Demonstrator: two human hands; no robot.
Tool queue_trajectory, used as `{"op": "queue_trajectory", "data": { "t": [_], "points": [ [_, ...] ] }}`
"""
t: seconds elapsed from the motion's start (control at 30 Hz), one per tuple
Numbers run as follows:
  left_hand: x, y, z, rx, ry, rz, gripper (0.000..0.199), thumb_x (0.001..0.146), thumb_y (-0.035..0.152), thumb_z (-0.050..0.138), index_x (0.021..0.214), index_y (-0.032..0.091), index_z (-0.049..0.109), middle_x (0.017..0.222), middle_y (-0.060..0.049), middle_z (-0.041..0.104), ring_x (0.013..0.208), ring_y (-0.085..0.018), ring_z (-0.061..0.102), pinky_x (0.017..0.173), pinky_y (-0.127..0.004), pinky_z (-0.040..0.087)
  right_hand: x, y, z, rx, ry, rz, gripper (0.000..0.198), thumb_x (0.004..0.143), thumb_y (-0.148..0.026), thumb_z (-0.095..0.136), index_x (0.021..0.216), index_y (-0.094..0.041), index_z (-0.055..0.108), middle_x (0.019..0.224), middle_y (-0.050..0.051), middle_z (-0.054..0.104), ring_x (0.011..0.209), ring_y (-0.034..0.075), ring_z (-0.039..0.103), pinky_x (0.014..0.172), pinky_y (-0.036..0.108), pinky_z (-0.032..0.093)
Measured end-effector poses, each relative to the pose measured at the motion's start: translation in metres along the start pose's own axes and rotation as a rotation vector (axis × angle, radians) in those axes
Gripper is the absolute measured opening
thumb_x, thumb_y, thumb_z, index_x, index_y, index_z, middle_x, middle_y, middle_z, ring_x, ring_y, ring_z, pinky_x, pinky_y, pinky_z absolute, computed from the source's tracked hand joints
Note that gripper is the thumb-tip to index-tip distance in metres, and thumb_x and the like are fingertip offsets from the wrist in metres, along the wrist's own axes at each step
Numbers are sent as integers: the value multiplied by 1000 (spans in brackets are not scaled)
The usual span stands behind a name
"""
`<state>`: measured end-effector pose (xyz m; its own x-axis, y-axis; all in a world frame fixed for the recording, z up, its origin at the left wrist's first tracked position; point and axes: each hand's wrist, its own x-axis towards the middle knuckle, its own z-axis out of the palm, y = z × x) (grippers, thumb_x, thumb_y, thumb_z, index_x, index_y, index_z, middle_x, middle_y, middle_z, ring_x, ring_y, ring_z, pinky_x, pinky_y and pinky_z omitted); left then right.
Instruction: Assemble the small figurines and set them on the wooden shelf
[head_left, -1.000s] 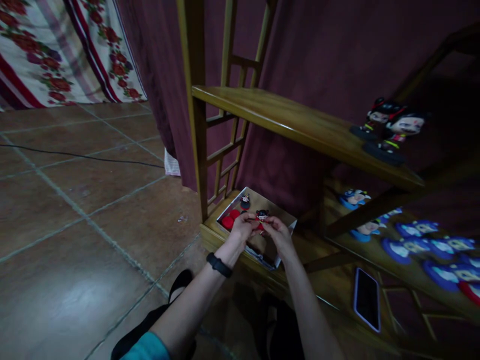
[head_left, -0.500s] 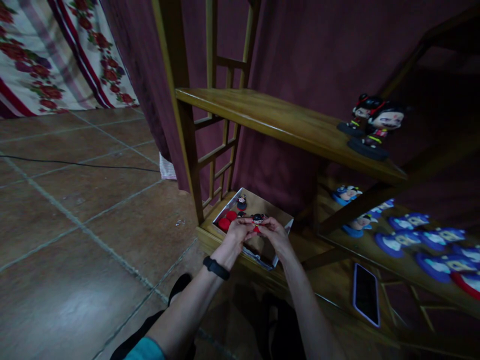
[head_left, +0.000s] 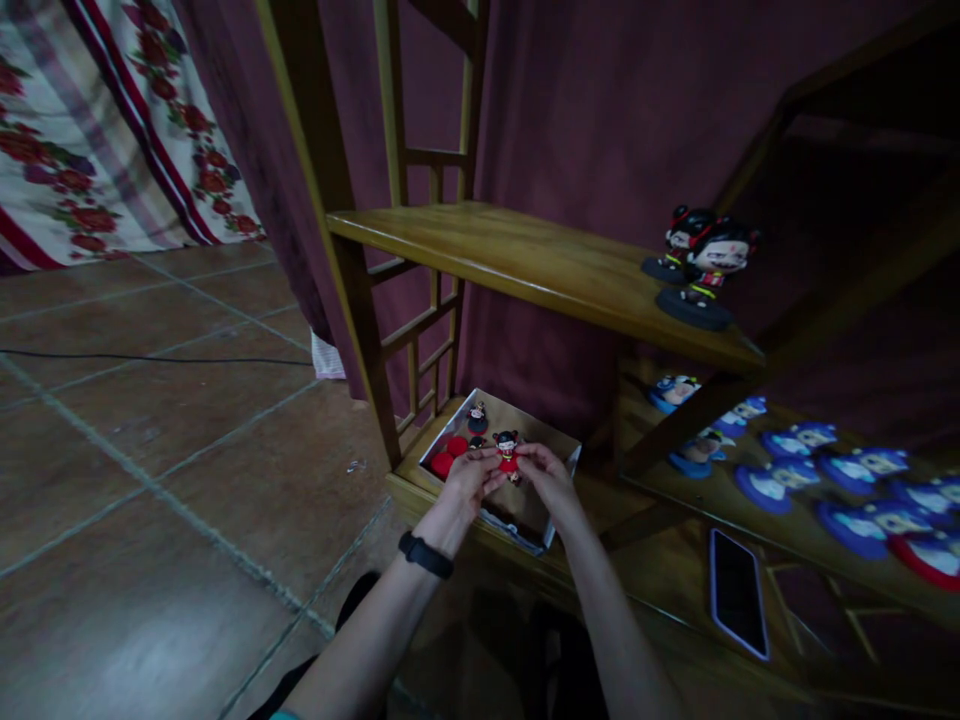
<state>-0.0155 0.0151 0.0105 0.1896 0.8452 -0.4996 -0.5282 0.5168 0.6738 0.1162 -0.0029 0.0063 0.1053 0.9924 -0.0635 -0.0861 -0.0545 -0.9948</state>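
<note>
A small figurine (head_left: pixel 508 452) with black hair and red clothing is held upright between both hands, above a shallow white cardboard box (head_left: pixel 540 432). My left hand (head_left: pixel 474 480) pinches it from the left, and my right hand (head_left: pixel 545 477) grips its other side. Inside the box, a dark figurine (head_left: pixel 478 416) stands on a round base in the far corner. Red round bases (head_left: pixel 442 463) lie along the box's left side. Another dark figurine (head_left: pixel 477 442) is partly hidden behind my left fingers.
The box sits on the low shelf of a wooden rack (head_left: pixel 480 245). Black-haired figurines (head_left: pixel 709 265) stand on the shelf above. Several blue-and-white figurines (head_left: pixel 780 480) rest on the right shelf, with a phone (head_left: pixel 739 593) below them. A cable (head_left: pixel 150 357) crosses the tiled floor.
The figurine between my hands now shows more of its body, its face and red clothing in plainer sight. My view has shifted slightly, so the rack appears lower and further left.
</note>
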Motion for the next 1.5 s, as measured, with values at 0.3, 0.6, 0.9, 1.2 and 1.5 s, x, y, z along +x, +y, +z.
{"op": "queue_trajectory", "data": {
  "t": [0.3,0.6,0.9,1.2,1.5],
  "points": [
    [-1,-2,1,61,-36,75,11,68,4,62,77,10,62,65,-3,64,54,-8,60,57,-19,52,3,6,5,-20,16,-26,22,61,-38,68,73,-22,60,72,-2,62,64,13,55,63,27,44],
    [-1,-3,2,96,-49,109,8,68,7,65,75,9,64,68,-6,66,54,-10,61,61,-24,55,7,10,3,19,49,-9,19,57,-35,71,64,-20,61,65,-3,61,61,13,54,63,27,43],
    [2,1,-1,52,-20,71,8,68,4,64,76,8,65,69,-7,66,57,-11,62,58,-22,54,1,-3,2,47,19,18,19,63,-36,65,74,-20,64,71,0,63,65,14,55,63,28,44],
    [1,-1,1,78,-104,254,25,61,9,69,86,12,65,75,-6,68,62,-12,62,57,-21,50,2,2,7,-179,19,-220,18,66,-22,59,83,-23,58,87,0,61,79,16,58,73,29,47],
    [-6,3,9,95,-148,400,27,57,18,72,82,12,64,74,-5,68,63,-12,61,59,-20,46,-12,-14,11,-526,135,-498,19,72,-19,53,90,-25,55,112,5,50,99,19,54,85,34,45]
  ]
}}
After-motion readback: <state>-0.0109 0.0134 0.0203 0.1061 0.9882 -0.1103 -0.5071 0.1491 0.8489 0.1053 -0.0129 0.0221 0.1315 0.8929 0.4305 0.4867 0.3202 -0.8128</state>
